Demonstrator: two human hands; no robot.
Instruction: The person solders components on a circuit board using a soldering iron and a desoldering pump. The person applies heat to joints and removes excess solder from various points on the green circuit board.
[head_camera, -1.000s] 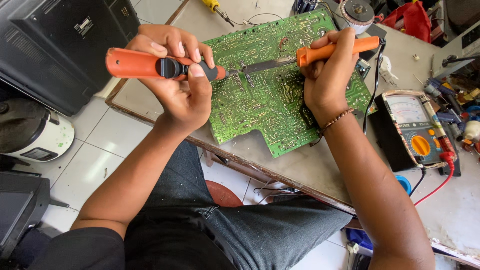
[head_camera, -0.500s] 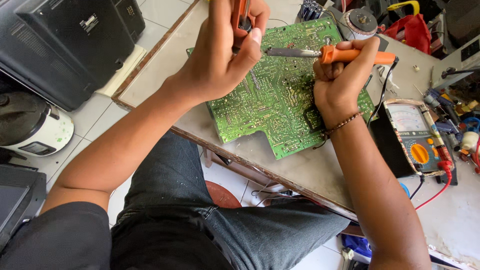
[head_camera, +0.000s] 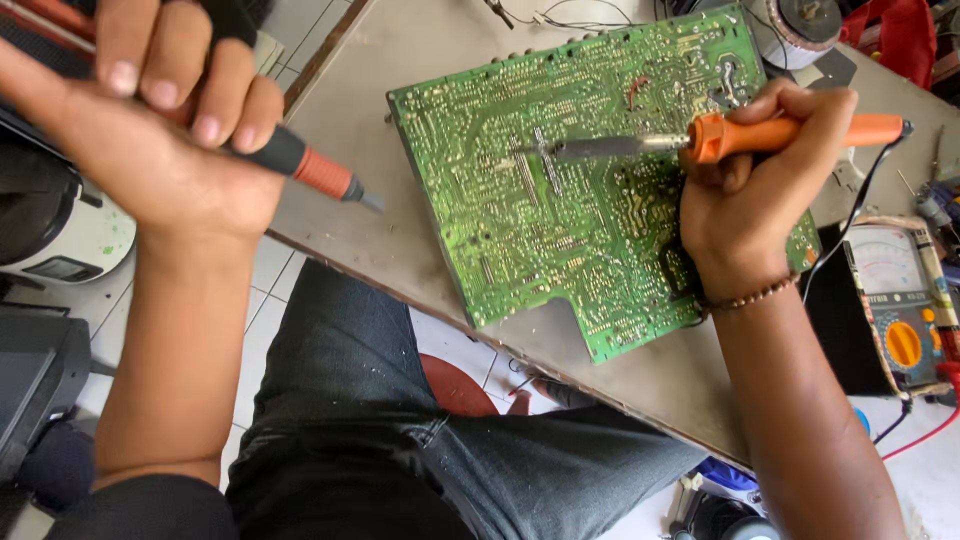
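While the right hand (head_camera: 745, 195) keeps its grip on the orange-handled soldering iron (head_camera: 720, 140), tip resting on the green printed circuit board (head_camera: 590, 215) on the grey table (head_camera: 400, 60), the left hand (head_camera: 150, 130) has drawn its clutched orange-and-black desoldering pump (head_camera: 300, 165) back off the board, leaving the joint to the iron alone.

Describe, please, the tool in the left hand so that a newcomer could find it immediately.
Start at the large green circuit board lying on the grey table. Look left of it, past the table's edge, to the raised left hand. It grips a desoldering pump: black barrel, orange collar, grey nozzle, with no cord, unlike the all-orange-handled soldering iron over the board.
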